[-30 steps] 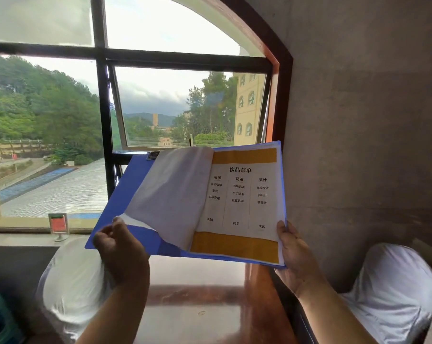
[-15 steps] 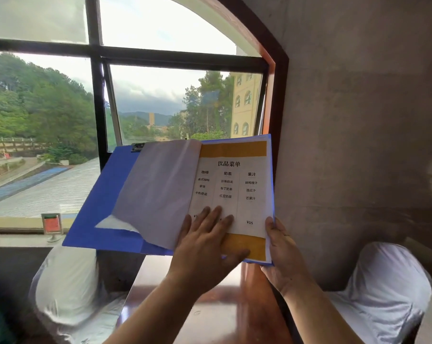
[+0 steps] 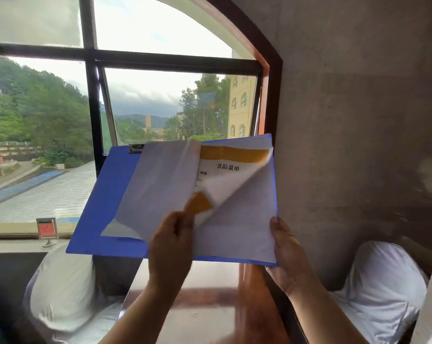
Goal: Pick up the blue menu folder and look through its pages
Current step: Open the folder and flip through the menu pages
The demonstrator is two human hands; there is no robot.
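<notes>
The blue menu folder [image 3: 103, 202] is held open in the air in front of the window. My right hand [image 3: 287, 254] grips its lower right edge. My left hand [image 3: 171, 247] pinches the lower corner of the printed menu page [image 3: 225, 167], white with orange bands, and has it curled up and leftward. A blank white sheet [image 3: 244, 219] shows beneath the lifted page. Another turned page [image 3: 158, 187] lies over the left half. A black clip [image 3: 135, 148] sits at the folder's top edge.
A glossy brown table [image 3: 200, 306] lies below the folder. White-covered chairs stand at the left [image 3: 61, 291] and right [image 3: 381, 284]. A small red sign holder [image 3: 47, 229] is on the window sill. A grey wall rises on the right.
My left hand moved from the folder's left edge onto the menu page, then pinched its lower corner and peeled it up toward the left. My right hand kept its hold.
</notes>
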